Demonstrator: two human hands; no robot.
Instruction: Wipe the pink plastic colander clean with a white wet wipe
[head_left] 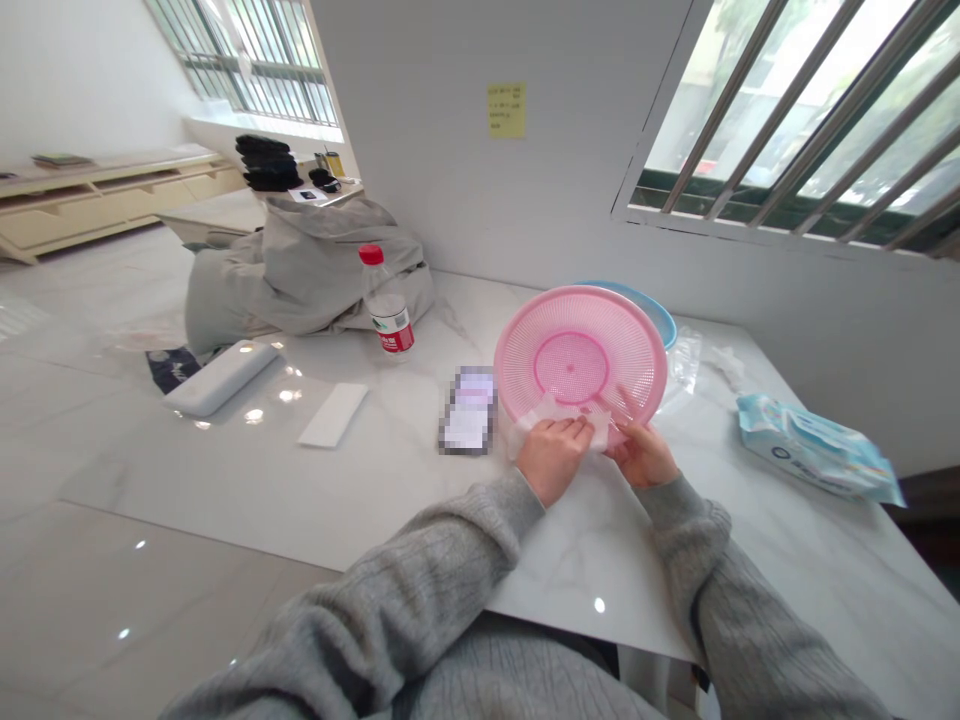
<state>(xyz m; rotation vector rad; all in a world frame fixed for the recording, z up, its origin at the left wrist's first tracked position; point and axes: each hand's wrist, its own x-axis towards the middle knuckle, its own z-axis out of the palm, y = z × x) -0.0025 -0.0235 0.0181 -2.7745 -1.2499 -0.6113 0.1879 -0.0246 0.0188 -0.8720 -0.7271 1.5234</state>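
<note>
A round pink plastic colander (pixel 571 368) is tilted up in front of me, its perforated face toward me. My left hand (pixel 555 458) is closed on a white wet wipe (pixel 531 425) and presses it against the colander's near rim. My right hand (pixel 643 456) grips the same rim a little further right, its fingers partly behind and partly seen through the mesh. Behind the colander shows the edge of a blue basin or basket (pixel 651 308). A phone (pixel 469 410) with a blurred screen lies just left of the colander.
On the right lies a blue pack of wipes (pixel 817 447), with clear plastic film (pixel 682 365) beyond the colander. Leftward are a red-capped bottle (pixel 388 305), a folded white sheet (pixel 334 415), a white case (pixel 223 378) and a grey cloth heap (pixel 300 265). A wall backs the table.
</note>
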